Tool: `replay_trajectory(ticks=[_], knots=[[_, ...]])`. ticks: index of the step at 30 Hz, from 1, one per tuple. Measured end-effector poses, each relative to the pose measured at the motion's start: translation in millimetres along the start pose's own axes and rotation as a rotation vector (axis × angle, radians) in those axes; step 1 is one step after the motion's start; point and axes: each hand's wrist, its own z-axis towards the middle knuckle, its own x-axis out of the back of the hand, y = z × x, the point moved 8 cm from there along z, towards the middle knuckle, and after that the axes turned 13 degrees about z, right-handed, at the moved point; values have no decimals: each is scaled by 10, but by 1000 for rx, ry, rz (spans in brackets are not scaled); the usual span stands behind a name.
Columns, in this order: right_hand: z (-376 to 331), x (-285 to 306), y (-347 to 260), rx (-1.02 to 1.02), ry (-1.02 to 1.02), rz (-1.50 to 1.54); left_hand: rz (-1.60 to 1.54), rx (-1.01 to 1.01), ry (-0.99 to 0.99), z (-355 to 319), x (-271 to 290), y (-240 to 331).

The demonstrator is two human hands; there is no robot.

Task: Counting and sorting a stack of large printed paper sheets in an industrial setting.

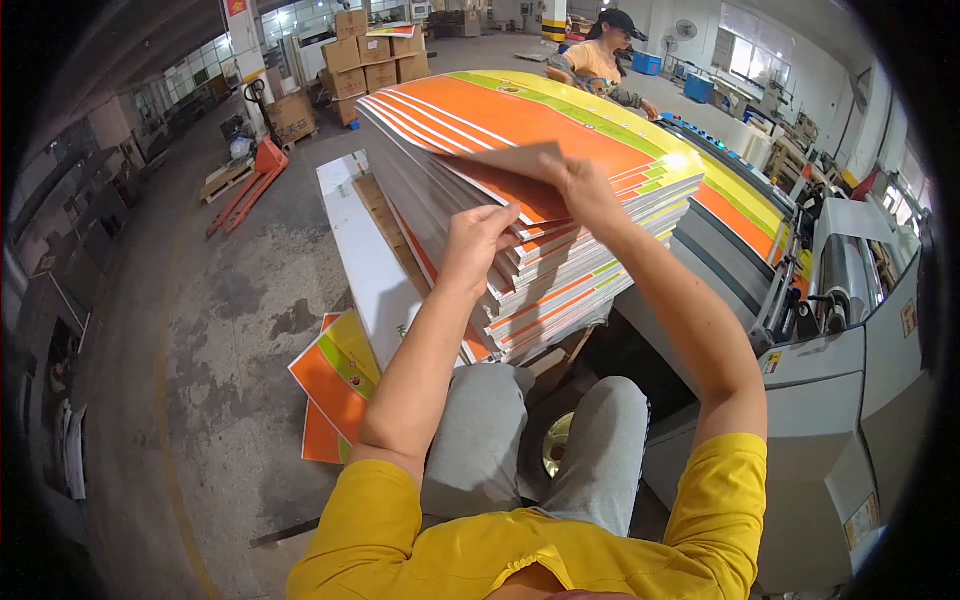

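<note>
Machine housing (850,400), grey sheet metal with flat panels and a shiny steel roller, fills the space to my right. Against it leans the stack of printed sheets (560,150): large stiff glossy cardboard, orange with white stripes and a yellow-green border, edges fanned into stepped layers, tilted up away from me. It stands directly ahead, above my knees. A long white board (365,260) lies alongside its left flank, and loose orange-and-green sheets (335,385) lie on the rough stained concrete floor (200,330) below. Farther left stand an orange pallet jack (255,180) and brown cartons (365,55). Another person (600,60) works at the far end of the stack.

My right hand (580,190) pinches the lifted corner of the top sheet, thumb beneath and fingers above. My left hand (480,240) presses on the stepped edges, fingers curled together over them. Both forearms cross the near face of the stack and hide part of it.
</note>
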Motion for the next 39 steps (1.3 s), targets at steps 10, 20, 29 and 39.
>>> replay_trajectory(ticks=[10,20,29,39], knots=[[-136,-72,-265,89,-35,-186,30,-30,-42,-26,34,16],[-433,-246,-572,411,-212,-212,-115,-9,-107,-41,20,65],[98,272,7,-318,455,930,-855,-83,-649,-286,51,77],[-366,-262,-436,102,-94,-208,-860,-254,-779,-998,34,89]])
